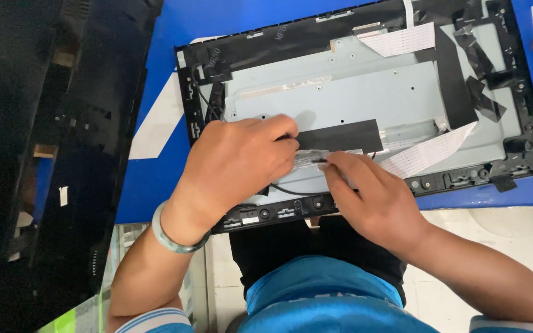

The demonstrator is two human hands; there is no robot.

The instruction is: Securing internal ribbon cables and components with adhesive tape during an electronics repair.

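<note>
A small shiny strip (pixel 306 158) is pinched by the left hand (pixel 235 166) and right hand (pixel 371 194) on the open screen back (pixel 365 92); black tape (pixel 340 137) lies just beside.

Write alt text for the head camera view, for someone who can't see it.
Two bare hands, left hand and right hand, pinch a small clear strip on the grey metal back of an opened flat screen panel, which lies on a blue table. A black cover lies at the left.

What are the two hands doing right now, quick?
Left hand: fingers pinched shut on the clear tape strip on the monitor panel.
Right hand: fingertips pinched on the same strip's other end.
</note>
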